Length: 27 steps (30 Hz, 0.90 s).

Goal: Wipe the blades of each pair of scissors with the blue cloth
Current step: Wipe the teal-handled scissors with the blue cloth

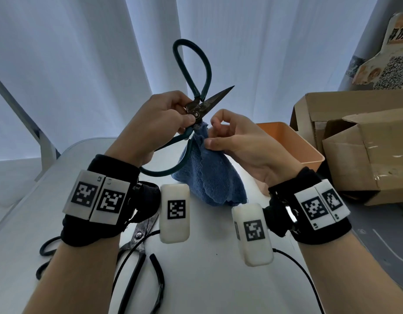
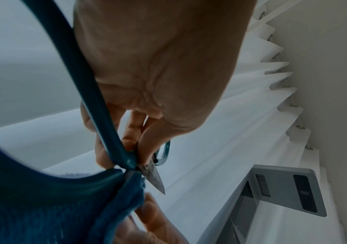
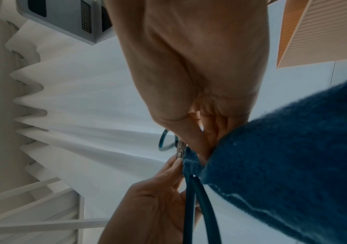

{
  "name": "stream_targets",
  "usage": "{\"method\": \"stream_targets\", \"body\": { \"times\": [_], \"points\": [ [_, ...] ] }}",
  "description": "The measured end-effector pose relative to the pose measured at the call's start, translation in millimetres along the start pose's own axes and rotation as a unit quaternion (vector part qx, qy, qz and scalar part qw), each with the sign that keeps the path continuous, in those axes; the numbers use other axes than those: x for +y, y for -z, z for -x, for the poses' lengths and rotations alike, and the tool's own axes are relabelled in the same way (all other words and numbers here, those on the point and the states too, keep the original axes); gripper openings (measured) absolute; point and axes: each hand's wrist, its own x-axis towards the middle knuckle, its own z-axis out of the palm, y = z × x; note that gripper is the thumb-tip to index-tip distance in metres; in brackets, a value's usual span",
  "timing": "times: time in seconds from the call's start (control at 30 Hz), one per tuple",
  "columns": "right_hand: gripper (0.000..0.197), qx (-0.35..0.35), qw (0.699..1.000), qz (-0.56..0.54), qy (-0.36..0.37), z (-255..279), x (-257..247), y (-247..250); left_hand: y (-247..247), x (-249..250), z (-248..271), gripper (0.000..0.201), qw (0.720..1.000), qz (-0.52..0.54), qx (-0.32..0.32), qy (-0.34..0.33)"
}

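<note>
I hold the green-handled scissors (image 1: 197, 109) up over the table, my left hand (image 1: 173, 114) gripping them at the pivot. They are spread open: one dark blade points up to the right, and the other goes down into the blue cloth (image 1: 209, 177). My right hand (image 1: 218, 141) pinches the cloth around that lower blade, the rest hanging down. In the left wrist view the bare blade (image 2: 156, 180) sticks out beside the cloth (image 2: 53, 206). The right wrist view shows the cloth (image 3: 293, 156) bunched against the pivot. A second pair of scissors (image 1: 139, 239) with black handles lies on the table near me.
An orange bin (image 1: 293, 143) stands on the white table (image 1: 207, 279) just right of my right hand. Cardboard boxes (image 1: 354, 143) are stacked further right. Black cables (image 1: 309, 279) run across the table near its front. White curtains hang behind.
</note>
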Motion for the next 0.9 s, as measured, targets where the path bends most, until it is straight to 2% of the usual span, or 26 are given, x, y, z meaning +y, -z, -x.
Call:
{"method": "stream_targets", "body": {
  "times": [0.47, 0.63, 0.83, 0.9],
  "points": [
    [0.033, 0.022, 1.0, -0.001, -0.004, 0, 1, -5, -2, 1, 0, 0.017, 1.0, 0.002, 0.002, 0.0],
    [0.032, 0.02, 0.999, 0.037, -0.014, 0, -3, -5, -1, 1, 1, 0.018, 1.0, 0.002, -0.011, 0.002],
    [0.032, 0.097, 0.992, 0.071, -0.025, 2, -4, 6, 1, 1, 1, 0.017, 1.0, 0.001, -0.009, 0.003],
    [0.031, 0.119, 0.992, 0.046, -0.023, 2, -5, 10, 4, 1, 1, 0.017, 1.0, 0.003, -0.005, 0.006]
  ]
}}
